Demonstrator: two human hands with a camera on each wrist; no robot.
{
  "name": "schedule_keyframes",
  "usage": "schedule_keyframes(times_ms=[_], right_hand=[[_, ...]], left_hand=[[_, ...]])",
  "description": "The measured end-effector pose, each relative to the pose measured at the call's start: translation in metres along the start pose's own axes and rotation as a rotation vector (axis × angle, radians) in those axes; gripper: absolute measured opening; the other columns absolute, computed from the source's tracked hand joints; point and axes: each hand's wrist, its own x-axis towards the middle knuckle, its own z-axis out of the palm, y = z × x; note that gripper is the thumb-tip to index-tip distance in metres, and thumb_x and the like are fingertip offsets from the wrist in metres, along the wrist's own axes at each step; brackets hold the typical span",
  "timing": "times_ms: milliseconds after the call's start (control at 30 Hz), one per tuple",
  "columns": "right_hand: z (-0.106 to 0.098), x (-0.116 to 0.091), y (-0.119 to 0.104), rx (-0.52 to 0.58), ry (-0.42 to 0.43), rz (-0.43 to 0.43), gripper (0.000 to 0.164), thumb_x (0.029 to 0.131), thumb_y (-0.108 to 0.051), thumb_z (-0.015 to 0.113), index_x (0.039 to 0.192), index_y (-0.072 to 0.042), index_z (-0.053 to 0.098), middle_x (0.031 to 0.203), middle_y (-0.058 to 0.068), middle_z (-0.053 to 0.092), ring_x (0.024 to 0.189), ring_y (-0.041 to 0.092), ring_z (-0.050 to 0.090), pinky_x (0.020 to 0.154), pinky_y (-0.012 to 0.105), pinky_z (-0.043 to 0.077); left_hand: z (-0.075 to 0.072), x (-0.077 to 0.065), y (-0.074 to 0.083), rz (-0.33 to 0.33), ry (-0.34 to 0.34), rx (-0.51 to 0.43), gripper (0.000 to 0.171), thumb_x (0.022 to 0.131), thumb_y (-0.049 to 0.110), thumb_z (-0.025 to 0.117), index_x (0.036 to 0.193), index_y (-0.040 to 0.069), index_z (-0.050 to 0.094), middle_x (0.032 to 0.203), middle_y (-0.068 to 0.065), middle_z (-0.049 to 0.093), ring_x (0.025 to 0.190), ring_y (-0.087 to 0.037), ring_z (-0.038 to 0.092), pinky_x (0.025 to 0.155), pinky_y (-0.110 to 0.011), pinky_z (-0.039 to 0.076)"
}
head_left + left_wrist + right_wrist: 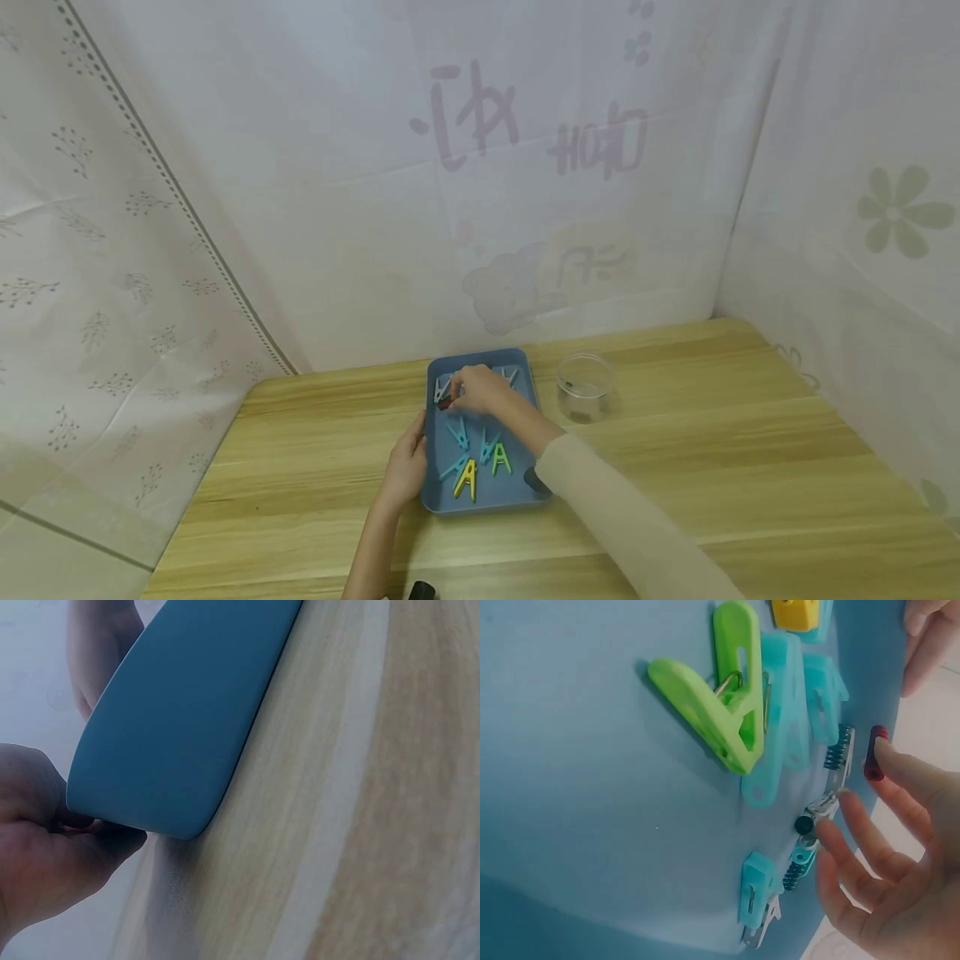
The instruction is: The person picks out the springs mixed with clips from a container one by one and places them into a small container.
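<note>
A blue tray (487, 506) lies on the wooden table, with my left hand (407, 462) gripping its left rim. Over the far part of the tray, the thumb and index finger of my right hand (480, 390) pinch a small dark red rod-like piece (876, 752); its exact kind I cannot tell. The other fingers reach down toward metal clips (821, 802) and dark ridged pieces (838, 750). Nearer me in the tray lie a yellow clothes peg (466, 480), a green clothes peg (501, 458) and several light-blue clothes pegs (458, 433).
A clear round container (585, 390) stands right of the tray, with a small dark thing visible in it. Printed cloth (360, 208) hangs behind and at both sides of the table (300, 483). A black object (422, 591) shows at the bottom edge.
</note>
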Motion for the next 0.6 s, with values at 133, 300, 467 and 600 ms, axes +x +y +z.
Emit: schedule_keyframes(times_ms=[133, 300, 467, 600], right_hand=[[-0.003, -0.006, -0.002, 0.009, 0.031, 0.027, 0.010, 0.089, -0.027, 0.077, 0.085, -0.020, 0.072, 0.109, 0.004, 0.072, 0.070, 0.015, 0.059, 0.056, 0.028, 0.049], [-0.009, -0.014, -0.005, 0.009, 0.080, 0.049, 0.009, 0.088, -0.027, 0.078, 0.091, -0.019, 0.075, 0.106, 0.004, 0.073, 0.069, 0.015, 0.061, 0.054, 0.028, 0.050], [-0.012, -0.020, -0.006, -0.009, 0.108, 0.055, 0.012, 0.089, -0.028, 0.077, 0.093, -0.017, 0.075, 0.096, 0.002, 0.073, 0.062, 0.013, 0.059, 0.049, 0.025, 0.047], [-0.013, -0.023, -0.006, -0.010, 0.129, 0.053, 0.011, 0.090, -0.027, 0.076, 0.090, -0.016, 0.073, 0.087, 0.000, 0.071, 0.059, 0.012, 0.056, 0.047, 0.024, 0.043]], left_hand=[[0.000, 0.000, 0.000, 0.002, -0.002, -0.011, 0.049, 0.104, -0.005, 0.032, 0.151, -0.013, 0.027, 0.156, -0.032, 0.030, 0.147, -0.047, 0.023, 0.120, -0.061, 0.021], [0.001, 0.000, 0.001, -0.002, 0.009, -0.002, 0.049, 0.103, -0.005, 0.033, 0.151, -0.013, 0.028, 0.156, -0.032, 0.031, 0.147, -0.047, 0.024, 0.120, -0.061, 0.021], [0.001, 0.001, 0.000, -0.010, 0.024, 0.019, 0.049, 0.103, -0.006, 0.033, 0.151, -0.012, 0.030, 0.155, -0.031, 0.033, 0.146, -0.047, 0.026, 0.120, -0.060, 0.022], [0.001, 0.001, 0.000, -0.007, 0.024, 0.028, 0.048, 0.102, -0.006, 0.033, 0.150, -0.013, 0.030, 0.155, -0.032, 0.033, 0.146, -0.048, 0.026, 0.120, -0.061, 0.022]])
